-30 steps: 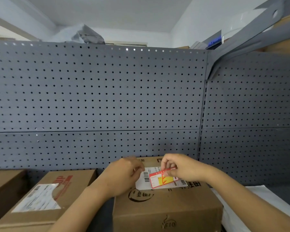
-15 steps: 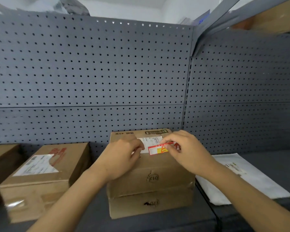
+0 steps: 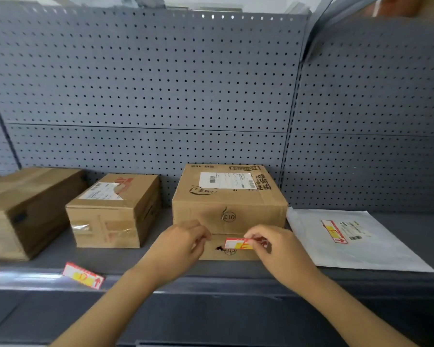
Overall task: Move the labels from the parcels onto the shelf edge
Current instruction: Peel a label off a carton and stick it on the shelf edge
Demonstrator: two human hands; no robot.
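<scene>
My right hand (image 3: 273, 249) pinches a small red, white and yellow label (image 3: 237, 243) in front of the lower of two stacked cardboard boxes (image 3: 229, 206). My left hand (image 3: 179, 244) hovers just left of the label with its fingers curled; whether it touches the label is unclear. The upper box carries only a white shipping label (image 3: 227, 180) on top. A second red and yellow label (image 3: 83, 275) lies on the grey shelf edge (image 3: 211, 281) at the left. A third one (image 3: 334, 231) is stuck on the white mailer bag (image 3: 356, 242) at the right.
Two more cardboard boxes stand on the shelf at the left, a mid-sized one (image 3: 115, 211) and a larger one (image 3: 23, 209). A grey perforated back panel (image 3: 148, 83) rises behind everything. A clear plastic strip (image 3: 30, 278) runs along the left shelf edge.
My right hand has peeled the label off the top of the box and brought it down in front of the boxes, toward the shelf edge. My left hand came down alongside. The camera tilted downward.
</scene>
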